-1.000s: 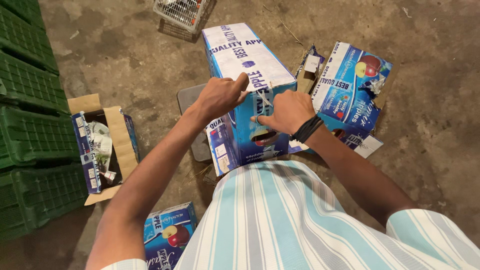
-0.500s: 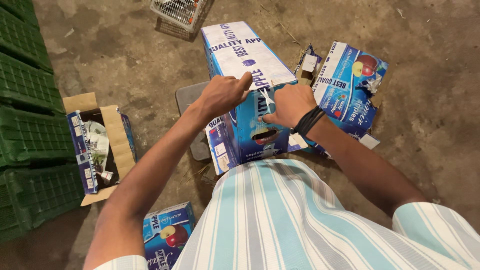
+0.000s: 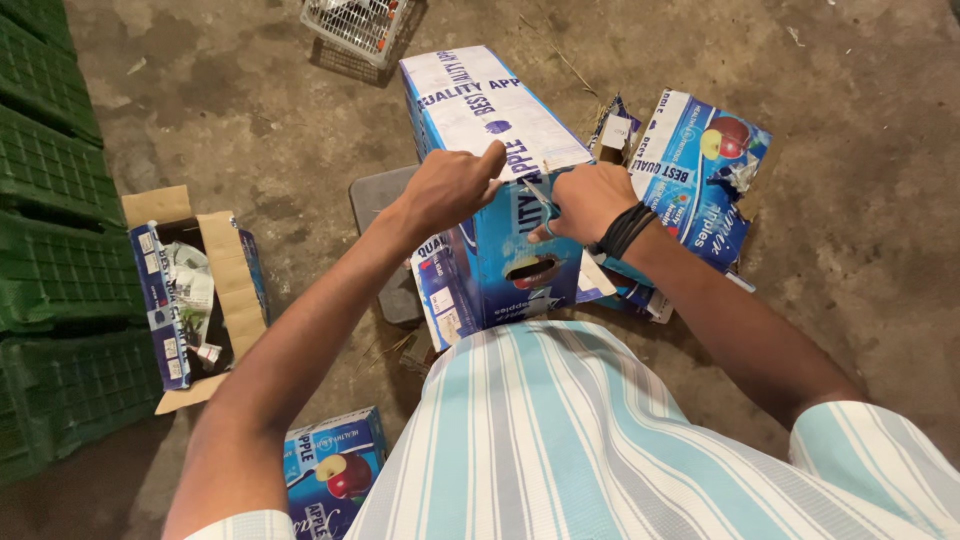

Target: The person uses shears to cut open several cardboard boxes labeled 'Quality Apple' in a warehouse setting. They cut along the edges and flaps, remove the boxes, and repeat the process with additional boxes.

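The blue and white carton (image 3: 500,200) stands on the concrete floor (image 3: 250,130) right in front of the person's striped shirt (image 3: 560,440), its position and tilt unchanged from the earlier frames. Since half a second ago the two hands have only drawn slightly closer at its near top edge. Its long axis runs away from the person, the far end pointing up the picture and a little left; the white top panel faces up and the near blue end panel with its oval handle hole faces the person.

The left hand (image 3: 450,188) lies over the near top edge, fingers (image 3: 490,160) curled and pressed together onto the top panel. The right hand (image 3: 585,200), with dark bands at the wrist, grips the near right corner; its fingers (image 3: 545,232) are bent and pinch the edge of the carton, which sits between and below both hands.

Just beside it on the right lies a flattened blue carton (image 3: 700,180). Well to the left are an open carton (image 3: 185,290) and green crates (image 3: 50,230); a small fruit box (image 3: 335,470) sits near the left elbow, and a wire basket (image 3: 360,22) beyond.
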